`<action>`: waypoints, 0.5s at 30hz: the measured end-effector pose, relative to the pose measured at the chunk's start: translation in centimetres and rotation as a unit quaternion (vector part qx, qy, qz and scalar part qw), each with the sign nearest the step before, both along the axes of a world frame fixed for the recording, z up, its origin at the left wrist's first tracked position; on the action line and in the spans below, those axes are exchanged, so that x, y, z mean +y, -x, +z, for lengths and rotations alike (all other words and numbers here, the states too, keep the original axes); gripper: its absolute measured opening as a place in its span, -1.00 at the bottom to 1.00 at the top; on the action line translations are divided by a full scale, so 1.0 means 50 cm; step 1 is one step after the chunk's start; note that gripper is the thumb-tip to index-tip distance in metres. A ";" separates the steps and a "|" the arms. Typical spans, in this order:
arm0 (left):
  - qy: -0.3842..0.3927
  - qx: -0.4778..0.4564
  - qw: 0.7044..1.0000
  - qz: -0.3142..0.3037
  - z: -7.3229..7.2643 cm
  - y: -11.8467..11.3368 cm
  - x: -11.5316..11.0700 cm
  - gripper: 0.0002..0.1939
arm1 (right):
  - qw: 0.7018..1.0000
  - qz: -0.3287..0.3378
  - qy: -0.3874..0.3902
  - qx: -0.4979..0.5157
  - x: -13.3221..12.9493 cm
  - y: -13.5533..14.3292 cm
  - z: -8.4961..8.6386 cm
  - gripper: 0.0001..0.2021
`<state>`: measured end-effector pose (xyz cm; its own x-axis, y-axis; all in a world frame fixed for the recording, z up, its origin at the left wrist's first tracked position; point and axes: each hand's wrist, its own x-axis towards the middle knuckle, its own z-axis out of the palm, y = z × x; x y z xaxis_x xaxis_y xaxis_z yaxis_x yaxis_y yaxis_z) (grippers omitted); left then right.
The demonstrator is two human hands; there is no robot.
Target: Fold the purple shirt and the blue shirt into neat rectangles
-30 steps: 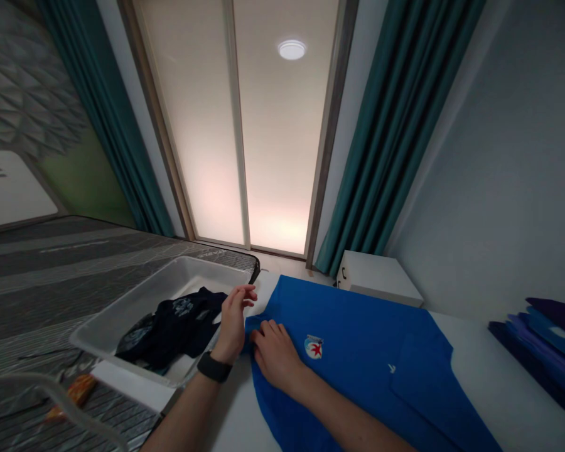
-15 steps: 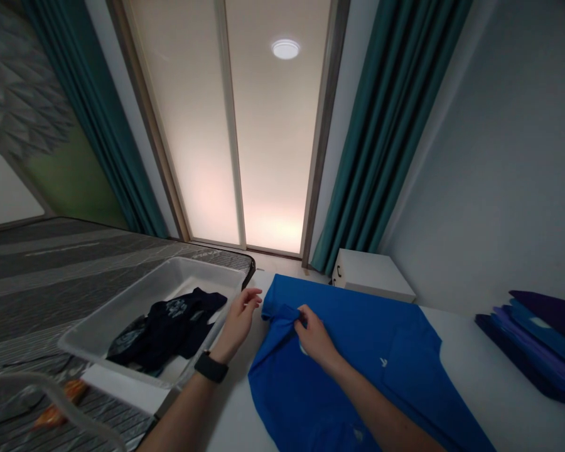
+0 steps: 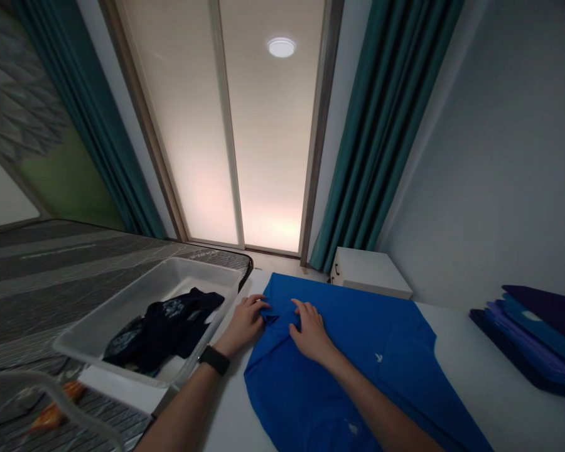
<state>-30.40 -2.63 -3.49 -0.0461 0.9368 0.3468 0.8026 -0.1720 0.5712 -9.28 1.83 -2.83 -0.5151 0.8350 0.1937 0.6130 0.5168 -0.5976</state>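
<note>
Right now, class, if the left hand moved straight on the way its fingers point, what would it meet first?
The left hand would probably meet the blue shirt first: its fingertips show at the shirt's bunched edge, though whether they touch is unclear.

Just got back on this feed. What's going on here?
A person has both hands at a blue garment spread on a white table. The left hand is at its left edge, its grip unclear; the right hand is over the cloth nearby, thumb and forefinger apart. Creases run through the fabric there. To the left, a translucent bin holds dark clothes; to the right is a stack of folded cloth in blues and purples.
</note>
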 end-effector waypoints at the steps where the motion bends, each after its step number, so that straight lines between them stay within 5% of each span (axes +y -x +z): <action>1: -0.002 -0.009 1.000 -0.002 -0.001 0.000 0.001 -0.68 | 1.000 0.003 0.004 -0.007 0.004 0.006 0.000 -0.46; 8: 0.027 -0.131 0.990 0.038 -0.017 0.003 0.013 -0.75 | 0.998 0.033 0.050 0.008 0.023 0.006 0.015 -0.72; 15: 0.065 -0.039 0.995 0.071 -0.004 -0.006 0.035 -0.77 | 0.986 0.108 0.056 0.116 0.016 -0.066 0.015 -0.74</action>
<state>-30.08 -0.88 -3.68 -0.2026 0.9559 0.2126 0.7655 0.0192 0.6431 -5.99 2.65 -2.07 -0.6355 0.7337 0.2403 0.3355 0.5428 -0.7700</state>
